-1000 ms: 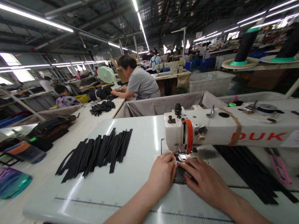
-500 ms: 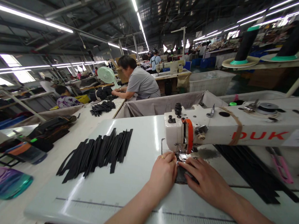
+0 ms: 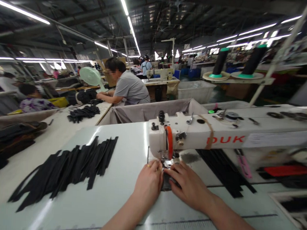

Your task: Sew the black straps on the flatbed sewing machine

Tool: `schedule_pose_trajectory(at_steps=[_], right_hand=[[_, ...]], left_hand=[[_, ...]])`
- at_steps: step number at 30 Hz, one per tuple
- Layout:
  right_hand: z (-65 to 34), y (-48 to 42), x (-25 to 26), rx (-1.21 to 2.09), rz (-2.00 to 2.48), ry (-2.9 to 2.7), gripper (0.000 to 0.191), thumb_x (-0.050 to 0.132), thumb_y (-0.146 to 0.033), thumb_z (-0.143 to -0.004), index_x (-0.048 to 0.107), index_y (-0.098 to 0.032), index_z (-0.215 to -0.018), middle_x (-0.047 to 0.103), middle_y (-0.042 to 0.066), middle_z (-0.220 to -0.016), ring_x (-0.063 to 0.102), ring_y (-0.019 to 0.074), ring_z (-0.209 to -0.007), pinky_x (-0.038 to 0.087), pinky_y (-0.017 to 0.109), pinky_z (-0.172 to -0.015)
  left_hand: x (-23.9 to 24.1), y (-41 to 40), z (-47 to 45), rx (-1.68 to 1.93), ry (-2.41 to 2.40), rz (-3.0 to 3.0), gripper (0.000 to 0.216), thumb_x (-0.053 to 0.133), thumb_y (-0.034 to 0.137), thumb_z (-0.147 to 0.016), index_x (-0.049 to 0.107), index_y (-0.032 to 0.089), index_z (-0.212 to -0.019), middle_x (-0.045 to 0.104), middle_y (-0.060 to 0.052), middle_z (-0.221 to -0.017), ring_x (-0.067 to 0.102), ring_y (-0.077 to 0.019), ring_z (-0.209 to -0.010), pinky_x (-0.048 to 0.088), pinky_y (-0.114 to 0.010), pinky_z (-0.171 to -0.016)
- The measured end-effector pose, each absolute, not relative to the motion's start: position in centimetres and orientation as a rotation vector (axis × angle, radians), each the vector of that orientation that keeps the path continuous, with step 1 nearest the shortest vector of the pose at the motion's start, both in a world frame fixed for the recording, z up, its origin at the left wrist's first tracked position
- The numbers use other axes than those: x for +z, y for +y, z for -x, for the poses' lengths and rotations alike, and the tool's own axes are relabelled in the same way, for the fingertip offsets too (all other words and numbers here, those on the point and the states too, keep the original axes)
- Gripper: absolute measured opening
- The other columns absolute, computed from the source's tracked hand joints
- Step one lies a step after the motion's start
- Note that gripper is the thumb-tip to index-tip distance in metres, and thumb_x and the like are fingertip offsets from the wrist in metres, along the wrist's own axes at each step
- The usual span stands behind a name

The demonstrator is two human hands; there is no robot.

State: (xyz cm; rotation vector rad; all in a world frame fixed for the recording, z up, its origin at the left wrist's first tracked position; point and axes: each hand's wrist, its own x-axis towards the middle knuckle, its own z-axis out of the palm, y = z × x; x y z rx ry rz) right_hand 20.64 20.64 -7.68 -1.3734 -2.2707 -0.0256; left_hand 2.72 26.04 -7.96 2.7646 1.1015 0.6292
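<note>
A white sewing machine [image 3: 194,135] with red letters stands on the pale table [image 3: 105,202]. Under its needle lies a small black strip [image 3: 166,182], mostly hidden between my hands. My left hand [image 3: 148,186] rests on the table at the strip's left edge, fingers curled and pressed against it. My right hand [image 3: 187,185] lies over the strip's right side, fingers stretched toward the presser foot and pressing down. A fanned pile of black strips [image 3: 68,168] lies to the left of my hands.
More black strips [image 3: 223,169] lie behind the machine arm at the right. Two black thread cones [image 3: 237,61] stand on a rack above. A person in a grey shirt [image 3: 129,87] works at the far table. Dark bags [image 3: 7,141] sit at the left.
The view has swung to the right, so everything sits further left in the picture. My hands stay at the needle with the strip between them.
</note>
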Motion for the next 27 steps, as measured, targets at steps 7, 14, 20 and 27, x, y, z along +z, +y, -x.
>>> schedule_pose_trajectory(at_steps=[7,14,20,27], right_hand=[[-22.4,20.7,-6.8,-0.234,1.521,-2.102,0.021,0.054,-0.01,-0.087,0.067,-0.022,-0.097,0.065,0.004,-0.092,0.06,0.0186,-0.09,0.05,0.032,-0.085],[-27.6,22.3,-6.7,-0.516,1.965,-1.812,0.031,0.052,-0.004,-0.081,0.064,-0.011,-0.109,0.063,0.02,-0.106,0.055,0.0344,-0.104,0.046,0.049,-0.09],[-28.4,21.3,-7.0,-0.575,2.026,-1.865,0.02,0.048,-0.004,-0.085,0.063,-0.015,-0.078,0.062,0.012,-0.082,0.058,0.0254,-0.078,0.049,0.036,-0.071],[-26.1,15.9,-5.3,-0.718,1.75,-1.877,0.026,0.037,-0.016,-0.098,0.062,-0.017,-0.097,0.065,0.008,-0.093,0.064,0.0204,-0.08,0.051,0.031,-0.07]], left_hand=[[-8.4,28.3,-1.7,0.822,1.166,-2.574,0.022,0.042,0.015,-0.096,0.063,0.018,-0.093,0.062,-0.009,-0.106,0.057,-0.0258,-0.106,0.051,-0.042,-0.092],[-7.7,29.5,-2.1,0.49,1.162,-2.721,0.026,0.043,0.021,-0.099,0.063,0.021,-0.084,0.068,-0.003,-0.095,0.058,-0.0239,-0.109,0.035,-0.05,-0.11],[-6.5,29.7,0.4,0.459,1.708,-2.652,0.029,0.043,0.021,-0.097,0.072,0.02,-0.101,0.067,-0.01,-0.122,0.056,-0.0309,-0.122,0.038,-0.051,-0.106],[-5.2,28.9,3.1,0.778,1.733,-2.346,0.046,0.042,0.042,-0.096,0.071,0.015,-0.072,0.071,-0.016,-0.099,0.062,-0.034,-0.105,0.046,-0.047,-0.091]])
